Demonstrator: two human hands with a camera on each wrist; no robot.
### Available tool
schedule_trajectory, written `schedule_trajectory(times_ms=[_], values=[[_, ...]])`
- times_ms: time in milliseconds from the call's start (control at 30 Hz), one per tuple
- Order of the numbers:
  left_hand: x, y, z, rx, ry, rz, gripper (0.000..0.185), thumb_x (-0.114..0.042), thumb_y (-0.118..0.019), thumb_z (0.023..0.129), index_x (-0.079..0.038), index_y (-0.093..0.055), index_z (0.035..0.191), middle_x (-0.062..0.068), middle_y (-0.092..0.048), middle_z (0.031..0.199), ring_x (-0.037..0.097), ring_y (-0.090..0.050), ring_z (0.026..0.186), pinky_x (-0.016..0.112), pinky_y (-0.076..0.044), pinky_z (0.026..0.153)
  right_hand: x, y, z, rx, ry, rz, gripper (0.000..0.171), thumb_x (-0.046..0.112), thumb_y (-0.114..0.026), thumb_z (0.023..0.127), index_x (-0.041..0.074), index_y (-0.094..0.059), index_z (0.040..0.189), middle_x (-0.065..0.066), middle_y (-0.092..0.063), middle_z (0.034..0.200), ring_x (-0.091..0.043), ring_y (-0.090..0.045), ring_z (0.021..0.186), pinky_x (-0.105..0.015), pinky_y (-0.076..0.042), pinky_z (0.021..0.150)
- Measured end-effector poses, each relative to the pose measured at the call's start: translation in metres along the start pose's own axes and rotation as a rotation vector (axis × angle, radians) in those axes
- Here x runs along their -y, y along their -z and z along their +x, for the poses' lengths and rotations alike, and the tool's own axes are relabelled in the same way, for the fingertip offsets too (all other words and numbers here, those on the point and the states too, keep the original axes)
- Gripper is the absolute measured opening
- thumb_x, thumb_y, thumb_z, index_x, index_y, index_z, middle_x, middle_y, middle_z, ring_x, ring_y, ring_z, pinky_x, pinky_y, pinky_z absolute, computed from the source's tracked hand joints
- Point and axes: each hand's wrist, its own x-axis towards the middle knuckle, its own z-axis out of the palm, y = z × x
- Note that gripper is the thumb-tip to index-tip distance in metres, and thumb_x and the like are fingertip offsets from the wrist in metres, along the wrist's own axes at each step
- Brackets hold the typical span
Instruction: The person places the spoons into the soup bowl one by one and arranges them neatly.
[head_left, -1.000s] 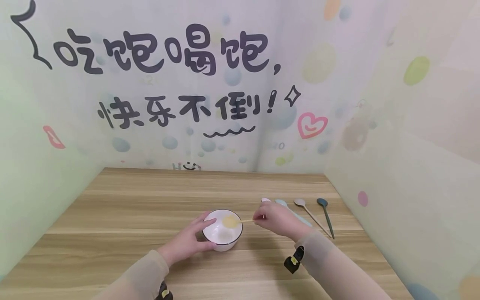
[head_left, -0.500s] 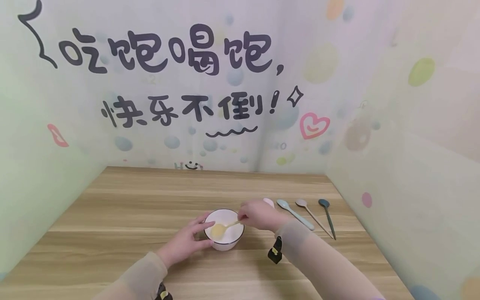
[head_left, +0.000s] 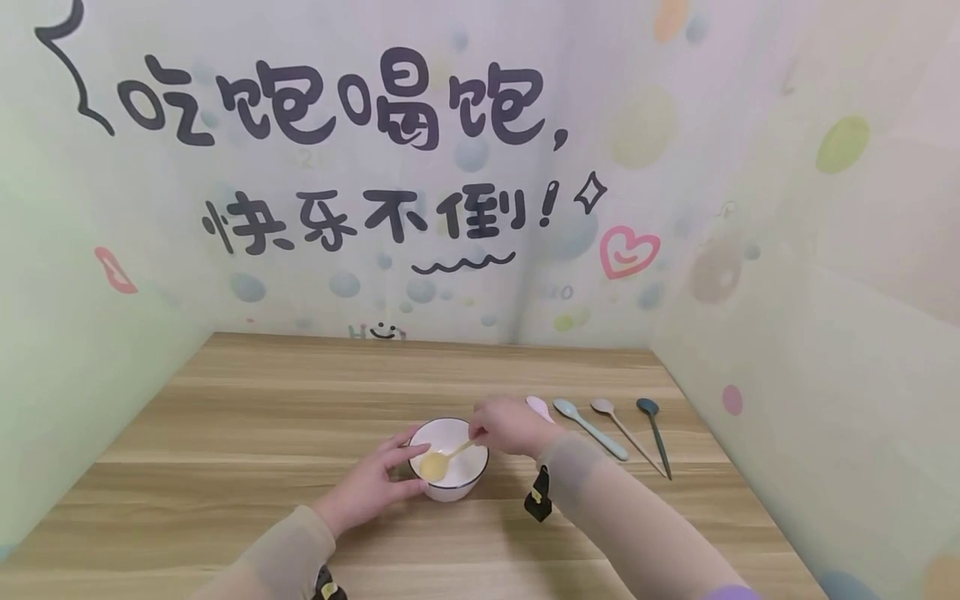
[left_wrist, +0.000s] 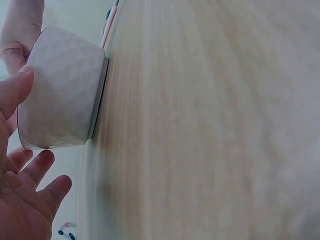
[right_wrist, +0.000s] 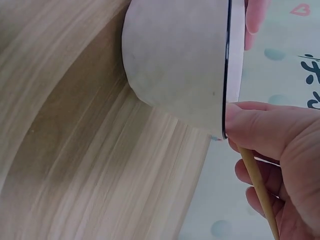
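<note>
Yellow spoon (head_left: 433, 467) now shifted to near-L inside bowl (head_left: 450, 493), so it's in, unreleased: R hand (head_left: 510, 426) fingers pinch handle (head_left: 461, 449); L hand (head_left: 373, 486) fingers, spread wide, hold bowl.

In the head view, the right hand (head_left: 513, 427) hides most of the handle of the pink spoon (head_left: 537, 407), while the right-wrist view crops the white bowl (right_wrist: 175, 60) above and the yellow spoon (right_wrist: 257, 182) below.

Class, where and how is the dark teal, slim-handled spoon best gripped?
Probably pinch the dark teal spoon mid-handle, from the person's right: its bowl points away, and the slim beige spoon crowds its near end on the left.
</note>
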Motion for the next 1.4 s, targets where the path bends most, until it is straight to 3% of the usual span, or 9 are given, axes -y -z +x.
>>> schedule_trajectory(times_ms=[367,500,733,1000,1400], values=[[0.001,0.002,0.0,-0.002,0.006,-0.001,0.058,-0.035,-0.076,0.082,-0.009,-0.06,0.132,0.016,-0.032,0.153,0.044,-0.032,0.135,0.058,-0.037,0.103,-0.001,0.003,0.009,0.05,-0.021,-0.03,0.008,0.014,-0.07,0.088,0.02,-0.074,0.083,0.01,-0.053,0.077,-0.008,-0.049,0.072,-0.024,-0.044,0.068],[0.001,0.002,0.0,-0.003,0.01,-0.003,0.058,-0.034,-0.077,0.082,-0.009,-0.06,0.131,0.017,-0.033,0.152,0.044,-0.033,0.135,0.059,-0.037,0.102,0.003,0.007,0.011,0.065,-0.061,-0.024,0.01,0.014,-0.07,0.089,0.021,-0.075,0.086,0.011,-0.054,0.079,-0.009,-0.049,0.076,-0.028,-0.045,0.076],[0.002,0.001,0.001,-0.003,0.015,0.002,0.059,-0.034,-0.077,0.081,-0.01,-0.06,0.131,0.016,-0.034,0.152,0.044,-0.033,0.135,0.059,-0.036,0.103,0.008,0.007,0.014,0.043,-0.088,-0.054,0.011,0.014,-0.068,0.089,0.022,-0.076,0.089,0.01,-0.055,0.082,-0.011,-0.049,0.081,-0.035,-0.044,0.087],[0.002,0.001,0.001,-0.006,0.012,0.005,0.059,-0.035,-0.077,0.081,-0.01,-0.06,0.132,0.017,-0.034,0.151,0.044,-0.033,0.135,0.059,-0.035,0.104,0.006,0.0,0.02,0.01,-0.062,-0.17,0.01,0.018,-0.069,0.09,0.024,-0.076,0.092,0.009,-0.058,0.087,-0.011,-0.05,0.087,-0.033,-0.044,0.085],[0.004,0.001,0.002,-0.003,0.006,-0.017,0.059,-0.033,-0.078,0.081,-0.01,-0.06,0.132,0.017,-0.034,0.151,0.044,-0.034,0.134,0.059,-0.036,0.103,0.007,-0.004,0.02,-0.018,-0.041,-0.181,0.016,0.017,-0.071,0.088,0.022,-0.075,0.103,0.007,-0.065,0.104,-0.014,-0.055,0.103,-0.037,-0.045,0.093]])
